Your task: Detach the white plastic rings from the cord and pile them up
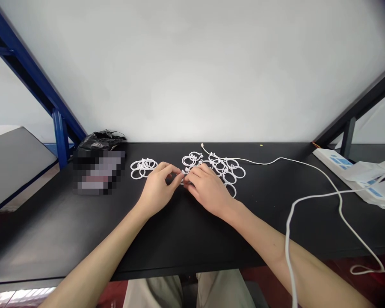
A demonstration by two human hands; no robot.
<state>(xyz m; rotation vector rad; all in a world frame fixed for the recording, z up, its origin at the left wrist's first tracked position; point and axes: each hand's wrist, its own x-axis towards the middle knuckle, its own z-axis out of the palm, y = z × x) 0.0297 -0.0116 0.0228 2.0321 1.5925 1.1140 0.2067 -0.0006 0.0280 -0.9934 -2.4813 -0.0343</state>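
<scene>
Over the middle of the black table, my left hand (156,188) and my right hand (211,188) meet with their fingertips close together. Between them they pinch a white curtain ring (182,183), mostly hidden by the fingers. Beyond and beside my right hand lies a loose pile of white curtain rings (229,175), each with a small knob or eyelet. A smaller cluster of the same rings (137,173) rests just left of my left hand, some overlapping.
A crumpled black plastic bag (101,139) sits at the back left, beside a blurred-out item (98,173). White cable (308,160) runs across the table's right side and over my right forearm. A white power strip (343,169) lies at the right. Behind stands a white wall (192,77).
</scene>
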